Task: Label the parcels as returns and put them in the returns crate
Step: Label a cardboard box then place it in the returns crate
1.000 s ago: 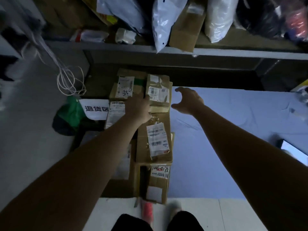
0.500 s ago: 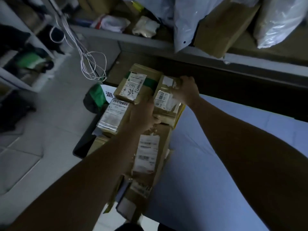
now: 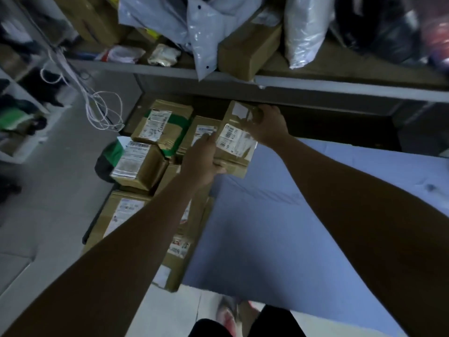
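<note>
Change since a second ago: the right hand then hung spread in the air over the blue-covered bench, and only the left hand lay on the stack. Now both hands hold the same brown cardboard parcel.

Hands: the left hand's fingers wrap its left edge and the thumb is hooked round the near end. The right hand's fingers curl over the far end. Neither hand is spread.

Location: the parcel is at the right side of the stack of taped cardboard boxes, with its near-right corner out over the bench edge. We cannot tell whether it is fully lifted off the box beneath.

Orientation: the long axis runs near to far, with the far end leaning slightly right. The broad face is up and carries a white shipping label, skewed on that face, with its barcode at the label's far-left corner.

Reading for the task: we judge this to be a two-handed pick-up, so the parcel is now under control for labelling or placing. No return mark is legible on it. The stack appears to sit in a dark crate, of which only a strip of rim shows. A grey shelf overhangs the far end, leaving little room to lift there.
</note>
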`<state>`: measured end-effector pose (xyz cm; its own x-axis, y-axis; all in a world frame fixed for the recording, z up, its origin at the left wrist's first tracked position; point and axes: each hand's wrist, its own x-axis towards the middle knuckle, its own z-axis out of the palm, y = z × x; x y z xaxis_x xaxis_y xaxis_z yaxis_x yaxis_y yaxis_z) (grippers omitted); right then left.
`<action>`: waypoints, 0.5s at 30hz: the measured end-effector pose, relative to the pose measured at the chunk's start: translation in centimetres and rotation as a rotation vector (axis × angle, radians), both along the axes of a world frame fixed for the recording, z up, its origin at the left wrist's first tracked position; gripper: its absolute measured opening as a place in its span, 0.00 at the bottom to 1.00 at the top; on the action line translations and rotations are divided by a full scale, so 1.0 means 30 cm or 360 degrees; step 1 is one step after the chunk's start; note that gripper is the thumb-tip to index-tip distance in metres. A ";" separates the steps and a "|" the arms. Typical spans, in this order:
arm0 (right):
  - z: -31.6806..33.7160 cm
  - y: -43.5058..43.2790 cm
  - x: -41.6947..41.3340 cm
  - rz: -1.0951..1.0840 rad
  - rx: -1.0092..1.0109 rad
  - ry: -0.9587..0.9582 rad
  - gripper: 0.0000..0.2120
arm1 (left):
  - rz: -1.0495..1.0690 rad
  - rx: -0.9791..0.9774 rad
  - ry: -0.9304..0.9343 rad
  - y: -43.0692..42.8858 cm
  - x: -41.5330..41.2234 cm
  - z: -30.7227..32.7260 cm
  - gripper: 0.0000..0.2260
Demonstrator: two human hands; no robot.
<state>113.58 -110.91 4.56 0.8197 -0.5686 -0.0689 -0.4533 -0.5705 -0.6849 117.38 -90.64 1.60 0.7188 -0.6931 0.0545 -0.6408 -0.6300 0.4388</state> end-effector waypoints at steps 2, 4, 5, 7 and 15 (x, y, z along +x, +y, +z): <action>-0.001 -0.023 -0.130 -0.0094 -0.0048 0.0020 0.27 | -0.0088 -0.0040 0.0055 -0.020 -0.084 0.000 0.40; -0.016 -0.046 -0.278 -0.0202 -0.0115 0.0099 0.29 | -0.0189 -0.0056 0.0139 -0.042 -0.179 -0.010 0.39; -0.026 -0.059 -0.357 -0.0257 -0.0128 0.0117 0.29 | -0.0241 -0.0056 0.0174 -0.055 -0.228 -0.024 0.39; -0.061 -0.082 -0.521 -0.0357 -0.0111 0.0151 0.25 | -0.0334 -0.0062 0.0243 -0.082 -0.327 -0.058 0.40; -0.272 -0.144 -1.064 -0.0650 0.0073 0.0357 0.18 | -0.0419 0.0067 0.0366 -0.219 -0.687 -0.257 0.36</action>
